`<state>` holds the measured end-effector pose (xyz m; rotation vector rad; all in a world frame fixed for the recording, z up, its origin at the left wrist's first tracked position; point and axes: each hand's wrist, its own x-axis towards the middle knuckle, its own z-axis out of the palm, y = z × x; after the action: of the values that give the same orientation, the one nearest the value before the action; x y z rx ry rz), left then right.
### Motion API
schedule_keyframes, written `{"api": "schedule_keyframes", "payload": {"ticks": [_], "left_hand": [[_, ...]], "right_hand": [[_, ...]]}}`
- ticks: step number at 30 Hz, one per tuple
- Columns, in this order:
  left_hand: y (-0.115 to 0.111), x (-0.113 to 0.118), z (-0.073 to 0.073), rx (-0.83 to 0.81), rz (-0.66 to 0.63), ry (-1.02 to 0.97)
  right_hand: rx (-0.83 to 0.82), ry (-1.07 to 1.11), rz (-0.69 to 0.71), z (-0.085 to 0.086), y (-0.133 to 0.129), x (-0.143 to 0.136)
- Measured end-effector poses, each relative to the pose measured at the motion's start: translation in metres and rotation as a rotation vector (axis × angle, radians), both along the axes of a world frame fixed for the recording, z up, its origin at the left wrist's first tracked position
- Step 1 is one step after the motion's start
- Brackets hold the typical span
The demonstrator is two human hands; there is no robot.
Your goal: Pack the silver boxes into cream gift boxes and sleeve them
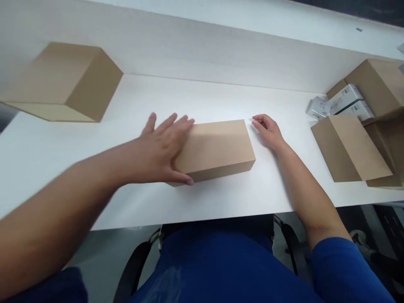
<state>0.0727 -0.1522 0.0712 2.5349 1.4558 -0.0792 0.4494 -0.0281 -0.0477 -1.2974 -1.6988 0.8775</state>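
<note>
A closed brown cardboard box (221, 145) lies flat on the white table in front of me. My left hand (167, 147) rests on its left end, fingers spread over the top and the thumb along the front side. Just off the box's right end, my right hand (267, 128) is on the table with fingers curled and thumb close to the index finger. A faint pale bit shows at those fingertips, too small to make out.
Another cardboard box (88, 84) stands at the table's (202, 210) left rear. To the right are an open cardboard box (350, 147) and several small white printed boxes (345, 99). A low white wall (221, 54) runs along the back. Chair armrests (135, 265) are below the front edge.
</note>
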Motion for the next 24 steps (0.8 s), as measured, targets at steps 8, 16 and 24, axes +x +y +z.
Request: {"api": "schedule_keyframes", "payload": {"ticks": [8, 16, 24], "left_hand": [[-0.005, 0.024, -0.01, 0.046, 0.04, 0.03], [-0.033, -0.012, -0.005, -0.043, 0.158, 0.02], [-0.065, -0.111, 0.055, 0.093, 0.302, 0.11]], "right_hand": [[0.113, -0.159, 0.036, -0.002, -0.002, 0.003], [0.155, -0.258, 0.042, -0.001, -0.006, 0.002], [0.213, -0.425, 0.101, 0.0, -0.016, -0.004]]}}
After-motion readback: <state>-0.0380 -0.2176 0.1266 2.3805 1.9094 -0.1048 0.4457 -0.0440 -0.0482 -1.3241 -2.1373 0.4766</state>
